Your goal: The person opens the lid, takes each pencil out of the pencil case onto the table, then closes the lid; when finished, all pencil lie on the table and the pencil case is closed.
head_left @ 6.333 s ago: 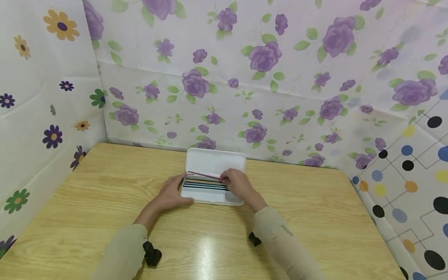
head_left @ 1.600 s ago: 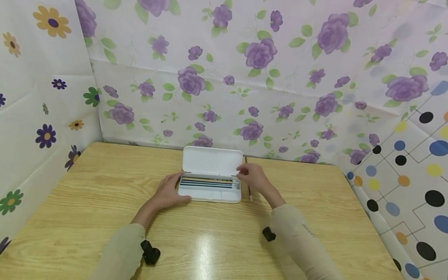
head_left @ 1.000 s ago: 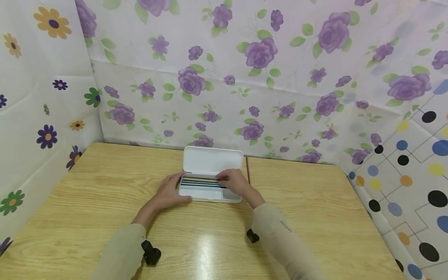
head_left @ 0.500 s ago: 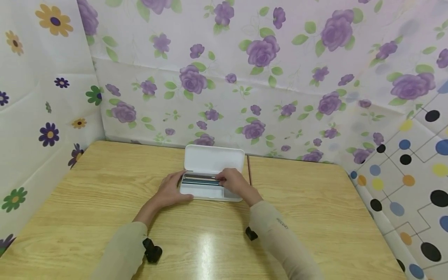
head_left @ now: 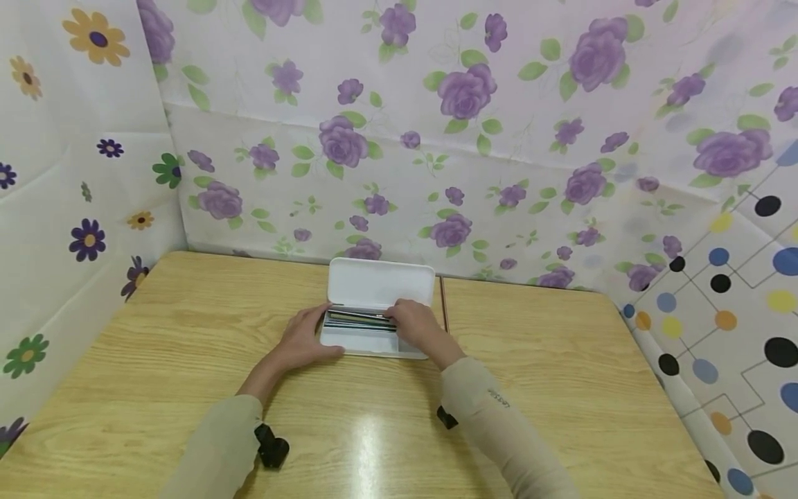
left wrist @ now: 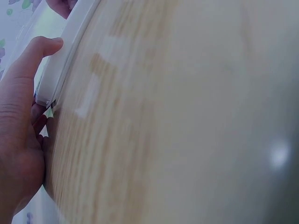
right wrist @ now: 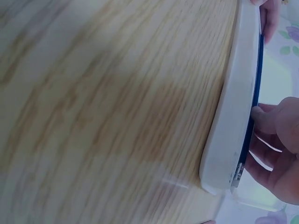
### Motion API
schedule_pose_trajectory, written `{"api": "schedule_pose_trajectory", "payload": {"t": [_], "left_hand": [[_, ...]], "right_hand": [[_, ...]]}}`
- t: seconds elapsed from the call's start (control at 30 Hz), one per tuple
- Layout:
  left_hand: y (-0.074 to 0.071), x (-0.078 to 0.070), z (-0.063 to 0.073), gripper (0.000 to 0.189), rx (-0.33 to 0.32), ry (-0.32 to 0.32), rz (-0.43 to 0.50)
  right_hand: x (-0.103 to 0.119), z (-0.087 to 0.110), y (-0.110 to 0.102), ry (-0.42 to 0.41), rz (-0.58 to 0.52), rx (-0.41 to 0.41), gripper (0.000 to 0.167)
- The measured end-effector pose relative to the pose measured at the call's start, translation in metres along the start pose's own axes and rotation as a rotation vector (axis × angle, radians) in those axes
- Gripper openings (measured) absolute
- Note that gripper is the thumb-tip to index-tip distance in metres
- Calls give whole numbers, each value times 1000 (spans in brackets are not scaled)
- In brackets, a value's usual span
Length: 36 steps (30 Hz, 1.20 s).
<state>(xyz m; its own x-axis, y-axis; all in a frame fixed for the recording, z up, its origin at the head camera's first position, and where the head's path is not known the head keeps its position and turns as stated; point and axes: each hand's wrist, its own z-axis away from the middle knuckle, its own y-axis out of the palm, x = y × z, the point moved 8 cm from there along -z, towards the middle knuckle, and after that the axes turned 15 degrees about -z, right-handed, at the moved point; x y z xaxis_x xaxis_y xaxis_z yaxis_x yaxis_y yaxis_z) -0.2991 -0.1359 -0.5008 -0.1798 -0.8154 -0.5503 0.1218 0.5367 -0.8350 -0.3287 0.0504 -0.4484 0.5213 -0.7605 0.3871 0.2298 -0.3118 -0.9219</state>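
white case (head_left: 358, 341), lid raised, on table (head_left: 561, 381); left hand (head_left: 304, 341): holding its left end (steady bracing seems best); right hand (head_left: 419, 326): pinching dark pencil (right wrist: 257, 77) at the case, ideally level.

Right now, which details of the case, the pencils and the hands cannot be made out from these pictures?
- Head view: right ends of the pencils in the case, hidden by the right hand.
- Head view: near end of the loose brown pencil, hidden by the right forearm.
- Left wrist view: the case's right end, cut off by the top edge.
- Right wrist view: most of the left hand, cut off by the top edge.
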Motion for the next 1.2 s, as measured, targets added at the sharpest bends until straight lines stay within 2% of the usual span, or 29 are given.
{"api": "schedule_pose_trajectory", "payload": {"t": [0.1, 0.27, 0.57, 0.83, 1.0, 1.2], "left_hand": [[0, 0, 0, 98, 3, 1, 0], [0, -1, 0, 99, 4, 1, 0], [-2, -4, 1, 97, -5, 10, 1], [-2, -3, 1, 97, -6, 12, 3], [-1, -3, 0, 98, -6, 12, 3], [0, -3, 0, 98, -1, 8, 0]], "right_hand": [[-1, 0, 0, 10, 10, -17, 21], [-4, 1, -4, 31, -57, -39, 17], [-8, 5, -26, -6, -252, -169, 11], [-13, 11, -47, 14, -392, -224, 9], [-22, 19, -63, 29, -465, -274, 11], [-42, 30, -75, 96, -569, -320, 12]]}}
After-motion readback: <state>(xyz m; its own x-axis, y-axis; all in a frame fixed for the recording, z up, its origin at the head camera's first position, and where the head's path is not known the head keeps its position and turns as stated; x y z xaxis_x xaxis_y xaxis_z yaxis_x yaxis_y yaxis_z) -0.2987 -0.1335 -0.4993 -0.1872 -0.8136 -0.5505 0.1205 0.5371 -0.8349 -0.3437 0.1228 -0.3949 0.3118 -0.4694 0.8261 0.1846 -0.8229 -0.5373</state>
